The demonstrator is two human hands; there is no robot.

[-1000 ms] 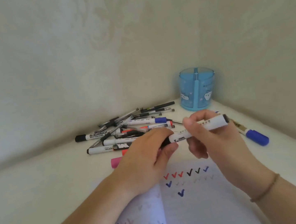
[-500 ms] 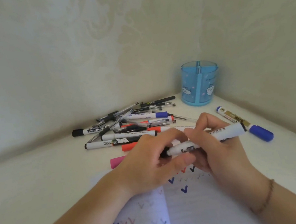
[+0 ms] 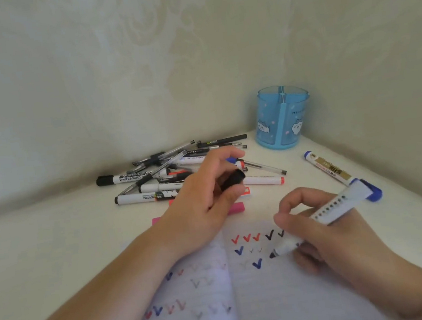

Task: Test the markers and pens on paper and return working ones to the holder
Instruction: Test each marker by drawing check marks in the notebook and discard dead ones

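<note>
While the left hand point(image 3: 205, 203) pinches the black plastic cap point(image 3: 232, 178) in its fingers, the right hand point(image 3: 319, 237) grips the uncapped white black-tipped marker point(image 3: 317, 222) over the ticked white paper point(image 3: 272, 286), so the test stroke comes next (the blue translucent holder point(image 3: 281, 118) stands well beyond both).

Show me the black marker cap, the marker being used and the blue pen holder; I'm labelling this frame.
black marker cap point(image 3: 233, 178), head view, on its side between the left hand's fingers.
marker point(image 3: 337, 209), head view, on its white barrel above the right hand.
blue pen holder point(image 3: 271, 125), head view, on its front wall.
</note>
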